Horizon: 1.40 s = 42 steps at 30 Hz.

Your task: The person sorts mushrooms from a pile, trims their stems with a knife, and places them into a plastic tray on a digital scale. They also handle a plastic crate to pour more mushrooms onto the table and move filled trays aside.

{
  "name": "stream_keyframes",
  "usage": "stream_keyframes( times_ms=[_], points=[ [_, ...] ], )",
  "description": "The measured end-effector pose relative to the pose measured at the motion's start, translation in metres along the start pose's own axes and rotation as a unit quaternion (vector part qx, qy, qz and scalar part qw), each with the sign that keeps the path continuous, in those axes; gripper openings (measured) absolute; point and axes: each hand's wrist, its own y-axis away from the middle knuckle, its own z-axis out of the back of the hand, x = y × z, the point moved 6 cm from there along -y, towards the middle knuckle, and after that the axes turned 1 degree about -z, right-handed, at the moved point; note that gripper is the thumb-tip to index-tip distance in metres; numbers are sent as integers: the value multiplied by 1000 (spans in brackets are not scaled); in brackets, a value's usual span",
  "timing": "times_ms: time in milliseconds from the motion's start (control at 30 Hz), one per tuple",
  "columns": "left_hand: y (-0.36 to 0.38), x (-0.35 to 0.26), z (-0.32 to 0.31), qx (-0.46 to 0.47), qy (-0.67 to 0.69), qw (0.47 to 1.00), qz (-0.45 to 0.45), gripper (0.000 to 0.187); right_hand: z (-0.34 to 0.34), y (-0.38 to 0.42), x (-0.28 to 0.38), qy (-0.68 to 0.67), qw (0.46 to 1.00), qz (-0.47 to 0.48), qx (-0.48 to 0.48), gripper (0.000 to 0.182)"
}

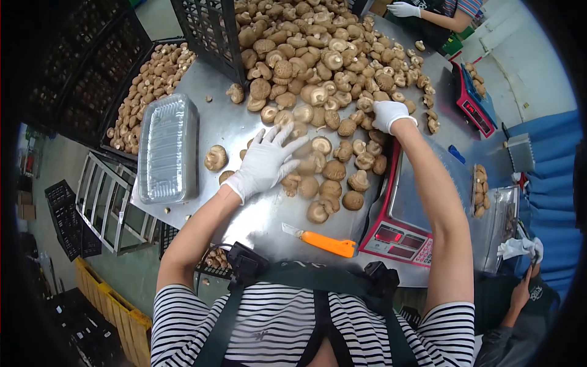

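My left hand (267, 162), in a white glove, lies over the metal table with its fingers spread. Around its fingertips are brown shiitake mushrooms (333, 170), some of them smeared by motion. My right hand (391, 115), also gloved, is closed at the edge of the large mushroom pile (324, 49), above the far end of a red scale (397, 238). Its fingertips are turned away, so whatever they hold is hidden. An orange-handled knife (327, 242) rests close to my body, its blade pointing left.
Stacked clear plastic trays (168, 150) stand at the left table edge. Beyond them is a black crate of mushrooms (150, 92). An upright black crate (211, 37) borders the pile. A second scale (474, 101) stands at right. Co-workers' gloved hands (403, 9) show at top and lower right.
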Motion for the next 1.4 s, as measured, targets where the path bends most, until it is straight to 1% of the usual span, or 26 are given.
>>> stream_keyframes(
  times_ms=[33,133,200,267,333,367,400,500,533,567,600,633,667,700,733,833,900,933,967,1000,1033,1067,1100,1233,1333,1400],
  points=[
    [-1,1,-1,-11,-15,1000,-7,55,2,3,0,5,1000,20,9,44],
    [1,6,5,-105,53,993,-4,56,18,26,-1,-52,997,30,-58,44],
    [4,3,21,-96,261,958,74,56,49,66,19,-240,963,56,-106,46],
    [12,-5,31,-49,483,863,143,56,52,97,61,-469,868,145,-73,37],
    [20,-17,29,40,690,697,189,57,62,128,118,-482,824,273,-123,39],
    [33,-15,16,3,690,681,247,58,66,148,145,-456,820,306,-164,41],
    [44,-20,19,20,677,698,234,58,71,163,161,-428,813,338,-203,43],
    [97,-13,35,74,616,755,212,55,65,155,171,-539,754,374,-39,43],
    [120,-8,41,87,586,777,212,54,65,134,156,-458,794,362,-169,41],
    [143,-7,47,100,555,798,213,52,60,108,142,-473,813,300,-158,41],
    [167,-7,56,105,549,792,248,49,66,94,128,-419,864,240,-144,42],
    [192,-5,65,137,513,798,286,48,56,71,116,-347,891,216,-195,46],
    [221,3,60,140,481,806,314,51,43,51,106,-273,935,151,-165,59],
    [248,10,58,152,447,808,353,52,26,30,102,-228,957,127,-126,73],
    [270,16,56,167,413,806,390,54,28,31,106,-195,973,110,-54,76],
    [301,21,65,152,96,916,359,46,-2,23,124,-176,970,164,-31,77],
    [285,18,66,112,223,895,370,44,6,46,127,-133,974,182,8,75],
    [262,9,70,95,312,866,379,43,14,60,123,-134,971,198,13,62],
    [239,3,77,61,281,900,326,40,15,62,114,-201,947,251,-8,56],
    [214,-2,78,27,306,905,295,37,17,65,104,-267,915,301,-29,50],
    [190,-2,74,-2,320,905,280,35,27,76,95,-315,909,272,-32,43],
    [164,-6,75,-7,281,922,266,34,24,80,82,-347,898,267,-57,41],
    [137,-17,79,-63,222,954,191,35,26,88,72,-336,902,258,-76,40],
    [50,-33,49,-83,108,991,-2,60,33,118,47,-304,932,175,-91,37],
    [21,-34,4,-72,-21,996,-39,64,5,127,59,-193,952,196,-134,35],
    [23,-38,-11,-17,14,1000,-14,68,-16,142,87,-136,952,264,-80,34]
  ],
)
